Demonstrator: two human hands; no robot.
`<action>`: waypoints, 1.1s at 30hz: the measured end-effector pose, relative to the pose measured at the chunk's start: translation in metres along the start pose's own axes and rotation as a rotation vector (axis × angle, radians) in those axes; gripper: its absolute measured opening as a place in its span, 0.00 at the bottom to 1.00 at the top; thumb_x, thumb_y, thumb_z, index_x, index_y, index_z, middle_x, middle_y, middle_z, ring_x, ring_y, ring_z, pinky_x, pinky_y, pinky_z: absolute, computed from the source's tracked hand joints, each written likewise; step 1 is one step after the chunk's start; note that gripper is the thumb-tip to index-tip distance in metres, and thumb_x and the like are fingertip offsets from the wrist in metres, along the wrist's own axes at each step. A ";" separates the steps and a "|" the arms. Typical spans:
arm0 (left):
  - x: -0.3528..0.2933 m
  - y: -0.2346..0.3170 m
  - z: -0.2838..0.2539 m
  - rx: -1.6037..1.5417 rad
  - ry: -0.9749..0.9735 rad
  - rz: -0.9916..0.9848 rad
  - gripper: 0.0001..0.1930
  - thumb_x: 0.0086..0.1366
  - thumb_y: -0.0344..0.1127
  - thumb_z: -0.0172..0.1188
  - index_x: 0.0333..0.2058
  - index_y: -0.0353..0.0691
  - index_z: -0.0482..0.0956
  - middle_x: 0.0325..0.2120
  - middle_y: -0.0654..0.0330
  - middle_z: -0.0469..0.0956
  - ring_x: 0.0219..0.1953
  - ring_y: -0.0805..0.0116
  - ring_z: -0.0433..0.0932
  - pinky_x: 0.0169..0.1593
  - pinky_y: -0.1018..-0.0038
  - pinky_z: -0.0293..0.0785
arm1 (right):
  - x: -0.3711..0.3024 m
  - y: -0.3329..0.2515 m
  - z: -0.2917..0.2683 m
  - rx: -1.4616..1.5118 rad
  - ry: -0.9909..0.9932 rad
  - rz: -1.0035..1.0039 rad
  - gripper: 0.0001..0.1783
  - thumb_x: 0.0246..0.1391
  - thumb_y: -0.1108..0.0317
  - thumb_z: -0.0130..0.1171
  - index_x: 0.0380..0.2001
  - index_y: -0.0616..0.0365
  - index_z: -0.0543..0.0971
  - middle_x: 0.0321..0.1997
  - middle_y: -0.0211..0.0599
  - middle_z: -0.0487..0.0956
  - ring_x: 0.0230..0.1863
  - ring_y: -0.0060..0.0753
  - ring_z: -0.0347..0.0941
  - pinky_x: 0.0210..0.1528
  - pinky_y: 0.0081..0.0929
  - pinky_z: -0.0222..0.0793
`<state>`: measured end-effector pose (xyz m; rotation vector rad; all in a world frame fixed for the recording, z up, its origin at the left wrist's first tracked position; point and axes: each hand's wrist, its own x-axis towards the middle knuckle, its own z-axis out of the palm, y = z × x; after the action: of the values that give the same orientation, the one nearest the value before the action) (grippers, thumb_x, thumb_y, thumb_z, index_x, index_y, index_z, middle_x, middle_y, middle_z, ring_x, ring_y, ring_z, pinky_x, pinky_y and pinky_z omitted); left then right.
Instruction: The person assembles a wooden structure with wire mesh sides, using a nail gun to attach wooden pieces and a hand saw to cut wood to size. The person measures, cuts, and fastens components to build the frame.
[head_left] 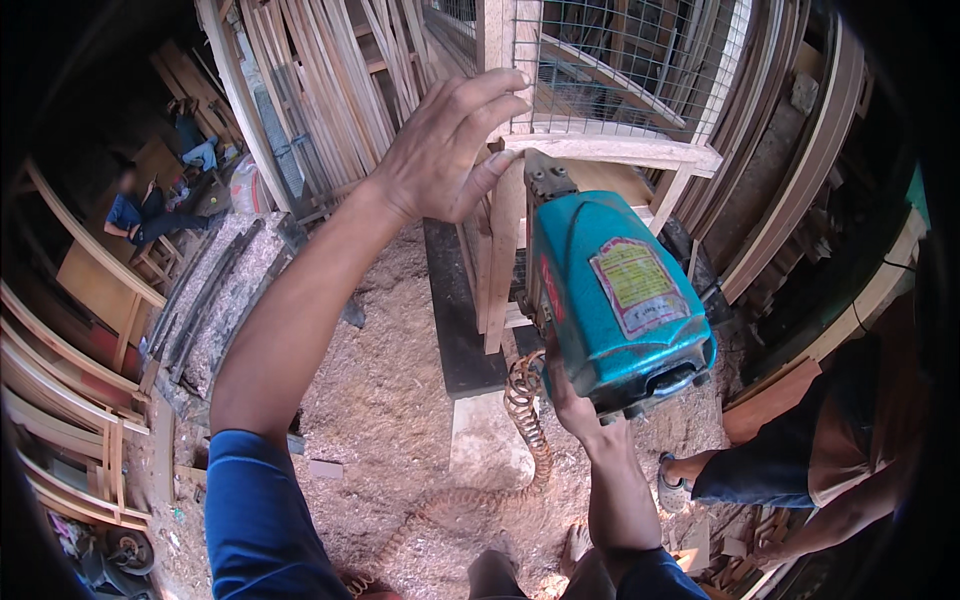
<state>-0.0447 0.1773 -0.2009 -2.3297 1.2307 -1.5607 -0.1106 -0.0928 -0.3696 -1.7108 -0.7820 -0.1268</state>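
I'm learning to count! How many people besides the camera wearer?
3: a seated person in dark blue at left, a person in light blue trousers just beyond, and a partly visible person at lower right. More may be hidden in shadow.

- A head-worn fisheye camera is looking down and forward from above the person's forearms (305, 315)
- It is viewing the left hand (455, 143), right hand (572, 402) and teal power tool (600, 270) from close range
- Its wide view is reaching from the shavings-strewn floor (375, 400) below to stacked timber (325, 95) beyond
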 end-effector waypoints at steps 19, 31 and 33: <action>0.002 0.011 0.005 -0.004 0.043 -0.094 0.27 0.58 0.30 0.59 0.57 0.37 0.69 0.58 0.50 0.65 0.55 0.50 0.70 0.57 0.58 0.70 | 0.025 -0.041 -0.029 -0.035 0.271 0.050 0.27 0.65 0.50 0.48 0.18 0.60 0.70 0.14 0.27 0.65 0.16 0.23 0.61 0.20 0.27 0.54; 0.001 0.021 0.002 0.029 0.009 -0.191 0.25 0.58 0.31 0.59 0.56 0.39 0.72 0.61 0.51 0.65 0.56 0.50 0.69 0.57 0.55 0.66 | 0.005 -0.033 -0.060 -0.062 0.354 0.182 0.20 0.59 0.56 0.51 0.23 0.61 0.72 0.19 0.30 0.70 0.20 0.26 0.66 0.24 0.28 0.59; 0.005 0.039 0.004 0.115 0.033 -0.254 0.24 0.59 0.32 0.60 0.55 0.39 0.72 0.62 0.50 0.65 0.56 0.50 0.68 0.58 0.54 0.64 | -0.007 -0.022 -0.076 -0.002 0.341 0.320 0.14 0.57 0.61 0.55 0.29 0.63 0.74 0.26 0.34 0.73 0.27 0.29 0.69 0.30 0.30 0.63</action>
<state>-0.0631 0.1466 -0.2171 -2.4720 0.8510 -1.6982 -0.1046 -0.1622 -0.3314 -1.7334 -0.2526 -0.1919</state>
